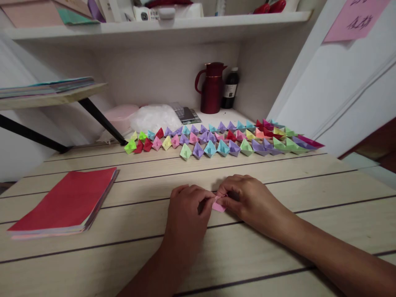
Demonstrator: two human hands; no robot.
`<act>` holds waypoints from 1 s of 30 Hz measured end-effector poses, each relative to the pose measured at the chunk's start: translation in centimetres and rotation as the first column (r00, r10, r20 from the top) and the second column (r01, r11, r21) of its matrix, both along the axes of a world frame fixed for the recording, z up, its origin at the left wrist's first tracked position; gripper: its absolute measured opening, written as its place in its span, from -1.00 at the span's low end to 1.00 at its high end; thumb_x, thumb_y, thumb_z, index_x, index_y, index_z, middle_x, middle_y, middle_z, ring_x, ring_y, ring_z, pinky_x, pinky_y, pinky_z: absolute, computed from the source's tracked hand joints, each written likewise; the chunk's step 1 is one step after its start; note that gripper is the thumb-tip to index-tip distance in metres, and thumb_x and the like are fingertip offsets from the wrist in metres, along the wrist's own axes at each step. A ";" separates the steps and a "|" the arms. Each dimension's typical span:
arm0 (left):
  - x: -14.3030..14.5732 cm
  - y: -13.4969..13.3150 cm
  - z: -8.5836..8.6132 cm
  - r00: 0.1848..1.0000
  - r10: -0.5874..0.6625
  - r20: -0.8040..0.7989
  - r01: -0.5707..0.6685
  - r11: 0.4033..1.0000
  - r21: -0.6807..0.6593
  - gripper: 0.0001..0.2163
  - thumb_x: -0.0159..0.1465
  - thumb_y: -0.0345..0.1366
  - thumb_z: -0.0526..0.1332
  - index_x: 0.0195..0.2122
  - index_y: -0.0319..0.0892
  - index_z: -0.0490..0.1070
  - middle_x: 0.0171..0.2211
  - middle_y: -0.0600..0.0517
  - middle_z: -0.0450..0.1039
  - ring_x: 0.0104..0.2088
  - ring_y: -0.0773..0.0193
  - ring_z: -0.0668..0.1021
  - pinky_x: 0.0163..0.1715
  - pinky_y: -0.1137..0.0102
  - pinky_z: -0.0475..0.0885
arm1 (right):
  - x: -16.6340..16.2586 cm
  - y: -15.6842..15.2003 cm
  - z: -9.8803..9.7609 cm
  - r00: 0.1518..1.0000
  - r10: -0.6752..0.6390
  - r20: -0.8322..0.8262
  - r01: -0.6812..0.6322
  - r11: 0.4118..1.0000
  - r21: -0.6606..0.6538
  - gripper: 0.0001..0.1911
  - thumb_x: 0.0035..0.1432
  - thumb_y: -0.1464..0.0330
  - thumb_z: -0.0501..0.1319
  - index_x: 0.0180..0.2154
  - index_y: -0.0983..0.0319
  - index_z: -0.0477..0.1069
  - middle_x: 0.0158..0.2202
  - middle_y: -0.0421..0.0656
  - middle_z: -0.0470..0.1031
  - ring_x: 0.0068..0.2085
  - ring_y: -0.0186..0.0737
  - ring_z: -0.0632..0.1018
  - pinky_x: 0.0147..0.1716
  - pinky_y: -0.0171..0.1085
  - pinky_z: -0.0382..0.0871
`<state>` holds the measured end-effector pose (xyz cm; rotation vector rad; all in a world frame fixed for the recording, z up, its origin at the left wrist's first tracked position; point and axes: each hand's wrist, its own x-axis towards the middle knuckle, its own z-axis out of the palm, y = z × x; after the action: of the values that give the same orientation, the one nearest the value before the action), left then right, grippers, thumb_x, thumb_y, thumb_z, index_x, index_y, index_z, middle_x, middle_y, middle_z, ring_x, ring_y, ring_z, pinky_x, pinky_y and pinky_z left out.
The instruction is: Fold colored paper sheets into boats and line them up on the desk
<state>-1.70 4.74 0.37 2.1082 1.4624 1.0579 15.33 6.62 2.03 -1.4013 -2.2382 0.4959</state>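
A small folded piece of pink paper (219, 206) is pinched between my two hands, just above the wooden table. My left hand (189, 208) grips its left side between thumb and forefinger. On the other side, my right hand (244, 198) has its thumb and fingertips closed on the paper's upper right part. The fingers cover much of the paper, so its full shape is hidden. Beyond the hands stand rows of folded paper boats (210, 149) in green, purple, blue, pink, red and yellow.
A stack of coloured paper (66, 202), red on top, lies at the left. Farther back are a dark red jug (212, 90), a dark bottle (230, 90) and a white plastic bag (156, 118). A small raised stand (93, 93) holds more paper at the left. A white shelf (173, 29) hangs above.
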 end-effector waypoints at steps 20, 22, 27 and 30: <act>0.3 0.0 -0.3 0.990 0.051 -0.132 -0.037 0.994 0.104 -0.87 0.02 -0.53 0.18 -0.54 -0.15 0.36 -0.52 0.11 0.44 -0.43 0.29 0.44 -0.30 0.33 0.29 | -0.4 -0.9 0.5 0.999 -0.012 -0.051 0.011 0.999 -0.034 -0.91 0.04 0.41 0.28 -0.49 0.17 0.51 -0.45 -0.26 0.56 -0.39 -0.27 0.49 -0.38 -0.32 0.23; 0.3 -0.1 -0.2 0.991 0.055 -0.122 -0.042 0.994 0.103 -0.87 0.02 -0.53 0.17 -0.54 -0.15 0.35 -0.52 0.11 0.44 -0.42 0.29 0.44 -0.30 0.33 0.29 | -0.3 -1.0 0.6 0.998 -0.019 -0.052 0.017 0.999 -0.043 -0.90 0.04 0.41 0.27 -0.50 0.17 0.51 -0.45 -0.25 0.56 -0.40 -0.27 0.49 -0.40 -0.33 0.24; 0.3 -0.1 0.1 0.992 0.128 -0.004 -0.127 0.990 0.067 -0.87 0.04 -0.52 0.13 -0.52 -0.15 0.34 -0.49 0.10 0.43 -0.42 0.31 0.46 -0.34 0.39 0.32 | 0.0 -0.7 0.4 0.998 -0.014 -0.058 0.012 0.999 -0.038 -0.92 0.04 0.42 0.26 -0.47 0.19 0.53 -0.44 -0.20 0.57 -0.40 -0.23 0.50 -0.41 -0.32 0.27; 0.2 0.0 0.0 0.987 0.151 0.062 -0.153 0.988 0.028 -0.88 0.06 -0.51 0.12 -0.50 -0.15 0.34 -0.47 0.10 0.42 -0.43 0.33 0.47 -0.38 0.43 0.34 | 0.1 -0.4 0.2 0.997 0.015 -0.072 -0.016 1.000 -0.021 -0.93 0.03 0.44 0.26 -0.42 0.18 0.53 -0.40 -0.19 0.57 -0.36 -0.22 0.50 -0.37 -0.31 0.29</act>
<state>-1.52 4.79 0.39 1.9943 1.6075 1.1974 15.47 6.18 2.25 -1.3562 -2.1947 0.5683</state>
